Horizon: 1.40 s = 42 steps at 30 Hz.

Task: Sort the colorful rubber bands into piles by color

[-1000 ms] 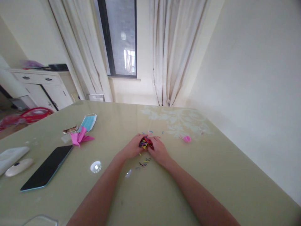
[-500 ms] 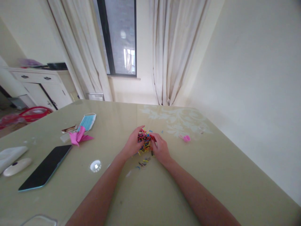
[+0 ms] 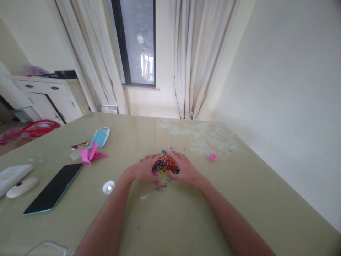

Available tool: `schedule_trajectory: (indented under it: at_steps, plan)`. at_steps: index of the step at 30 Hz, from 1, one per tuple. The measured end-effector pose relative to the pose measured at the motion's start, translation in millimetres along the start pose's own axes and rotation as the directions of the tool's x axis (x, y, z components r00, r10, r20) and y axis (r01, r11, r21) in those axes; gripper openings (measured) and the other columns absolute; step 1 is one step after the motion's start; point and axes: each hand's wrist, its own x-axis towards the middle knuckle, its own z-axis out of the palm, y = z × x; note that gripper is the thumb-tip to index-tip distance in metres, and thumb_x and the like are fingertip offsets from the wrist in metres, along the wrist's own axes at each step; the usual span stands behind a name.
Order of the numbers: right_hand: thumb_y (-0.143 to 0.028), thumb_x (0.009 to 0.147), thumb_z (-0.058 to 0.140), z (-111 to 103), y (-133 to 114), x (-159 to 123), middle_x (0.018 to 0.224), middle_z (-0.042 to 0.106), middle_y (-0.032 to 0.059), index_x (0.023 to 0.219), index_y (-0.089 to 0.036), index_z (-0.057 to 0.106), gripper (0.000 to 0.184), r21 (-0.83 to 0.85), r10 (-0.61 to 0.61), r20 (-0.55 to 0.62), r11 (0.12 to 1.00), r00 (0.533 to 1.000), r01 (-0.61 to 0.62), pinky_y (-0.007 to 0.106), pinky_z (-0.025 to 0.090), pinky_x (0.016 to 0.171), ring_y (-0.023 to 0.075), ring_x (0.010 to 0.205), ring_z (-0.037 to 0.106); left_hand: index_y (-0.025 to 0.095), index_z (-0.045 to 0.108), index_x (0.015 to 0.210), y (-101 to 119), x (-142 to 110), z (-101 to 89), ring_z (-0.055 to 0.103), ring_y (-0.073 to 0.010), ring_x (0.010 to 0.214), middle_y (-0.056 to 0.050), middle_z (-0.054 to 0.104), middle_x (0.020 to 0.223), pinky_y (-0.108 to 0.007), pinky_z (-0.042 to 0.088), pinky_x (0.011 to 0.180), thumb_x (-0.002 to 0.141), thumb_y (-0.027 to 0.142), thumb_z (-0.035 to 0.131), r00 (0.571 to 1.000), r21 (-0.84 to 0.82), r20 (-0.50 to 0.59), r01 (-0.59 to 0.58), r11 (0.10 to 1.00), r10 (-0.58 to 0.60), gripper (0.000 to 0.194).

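A heap of tiny multicoloured rubber bands point(image 3: 165, 165) lies on the pale green table point(image 3: 239, 199). My left hand point(image 3: 144, 170) lies flat against the heap's left side, its fingers stretched out and curved round it. On the other side my right hand point(image 3: 185, 170) does the same, cupping the heap. A few loose bands point(image 3: 163, 183) lie just in front of the hands, and a few more point(image 3: 172, 148) behind them.
To the left are a black phone point(image 3: 53, 188), a pink paper bow point(image 3: 92, 155), a blue face mask point(image 3: 99, 138), a small round lid point(image 3: 108, 186) and a white oval object point(image 3: 21, 186). A small pink piece point(image 3: 212, 156) lies right of the heap. A wall runs along the right.
My hands had the bands bunched up between closed fingers; they have since come down and spread flat on the table, and the bands now lie as a wider heap between them.
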Motion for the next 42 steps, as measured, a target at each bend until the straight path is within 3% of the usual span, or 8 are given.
schedule_trajectory:
  at_steps: [3, 9, 16, 22, 26, 30, 37, 42]
  plan:
    - [-0.049, 0.07, 0.088, 3, 1, -2, 0.161, 0.047, 0.0185, 0.159, -0.024, 0.044, 0.103, -0.023, 0.018, 0.077, 1.0, 0.997, -0.016, 0.061, 0.03, 0.122, 0.0407, 0.146, 0.042, 0.031, 0.044, 0.158, 3, 7, 12.3, 0.042, -0.0461, 0.146, -0.016, 0.046, 0.161, -0.065, 0.033, 0.12, 0.049, 0.049, 0.096, 0.998, 0.054, -0.065, -0.006, 0.999, 0.01, 0.122]
    - [-0.012, 0.081, 0.069, 26, 0, 12, 0.125, 0.07, 0.0151, 0.132, -0.019, 0.066, 0.051, 0.01, 0.063, -0.092, 0.998, 0.994, -0.062, 0.047, 0.049, 0.107, 0.0302, 0.118, 0.063, 0.022, 0.058, 0.142, 1, 34, 35.4, 0.061, -0.0327, 0.129, -0.014, 0.066, 0.137, -0.051, 0.046, 0.115, 0.069, 0.018, 0.078, 0.95, -0.16, -0.264, -0.215, 0.963, 0.168, 0.075]
    - [-0.009, 0.092, 0.053, 21, -1, 15, 0.138, 0.068, 0.0103, 0.142, -0.023, 0.057, 0.052, 0.197, -0.009, -0.28, 0.978, 0.96, 0.067, 0.044, 0.047, 0.113, 0.025, 0.127, 0.063, 0.018, 0.055, 0.143, 17, 37, 34.1, 0.061, -0.0275, 0.13, -0.013, 0.066, 0.139, -0.049, 0.045, 0.117, 0.078, 0.008, 0.059, 0.843, -0.191, -0.521, -0.27, 0.944, 0.135, 0.066]
    - [-0.018, 0.102, 0.051, 8, -5, 15, 0.125, 0.07, 0.011, 0.121, -0.023, 0.072, 0.029, 0.214, -0.063, -0.301, 0.968, 0.951, 0.132, 0.043, 0.05, 0.109, 0.0232, 0.121, 0.064, 0.018, 0.053, 0.145, 20, 29, 23.9, 0.071, -0.0241, 0.113, -0.012, 0.074, 0.128, -0.043, 0.056, 0.103, 0.09, 0.017, 0.054, 0.872, -0.315, -0.486, -0.238, 0.919, 0.06, 0.055]
    - [-0.025, 0.102, 0.056, -8, -1, 11, 0.125, 0.071, 0.0103, 0.128, -0.024, 0.071, 0.03, 0.239, -0.036, -0.214, 0.967, 0.976, 0.088, 0.043, 0.052, 0.106, 0.024, 0.117, 0.066, 0.021, 0.059, 0.14, 7, 14, 7.1, 0.07, -0.0262, 0.117, -0.01, 0.075, 0.128, -0.043, 0.055, 0.103, 0.088, 0.027, 0.061, 0.942, -0.312, -0.322, -0.198, 0.929, 0.092, 0.053]
    - [-0.038, 0.075, 0.088, -14, 3, 2, 0.135, 0.066, 0.0144, 0.147, -0.023, 0.06, 0.079, 0.083, -0.001, -0.021, 0.997, 1.0, 0.002, 0.052, 0.048, 0.111, 0.0342, 0.125, 0.06, 0.025, 0.066, 0.138, -8, 4, 3.6, 0.06, -0.0401, 0.13, -0.013, 0.066, 0.14, -0.055, 0.046, 0.113, 0.057, 0.042, 0.092, 0.985, -0.06, -0.169, -0.051, 0.997, 0.04, 0.087]
    - [-0.01, 0.084, 0.068, 21, -5, 10, 0.115, 0.07, 0.0134, 0.123, -0.019, 0.07, 0.04, 0.015, 0.077, -0.092, 0.997, 0.993, -0.076, 0.044, 0.054, 0.098, 0.0293, 0.107, 0.065, 0.024, 0.064, 0.136, -3, 27, 35.7, 0.064, -0.0308, 0.123, -0.012, 0.069, 0.132, -0.049, 0.048, 0.112, 0.071, 0.019, 0.079, 0.948, -0.193, -0.28, -0.207, 0.959, 0.148, 0.067]
    - [-0.019, 0.1, 0.057, 24, -12, 14, 0.119, 0.069, 0.0117, 0.127, -0.022, 0.065, 0.029, 0.123, 0.028, -0.266, 0.992, 0.964, 0.005, 0.043, 0.053, 0.101, 0.0263, 0.112, 0.065, 0.021, 0.06, 0.138, 16, 34, 39.2, 0.061, -0.0279, 0.13, -0.012, 0.067, 0.14, -0.051, 0.044, 0.118, 0.078, 0.008, 0.062, 0.878, -0.224, -0.456, -0.269, 0.937, 0.143, 0.061]
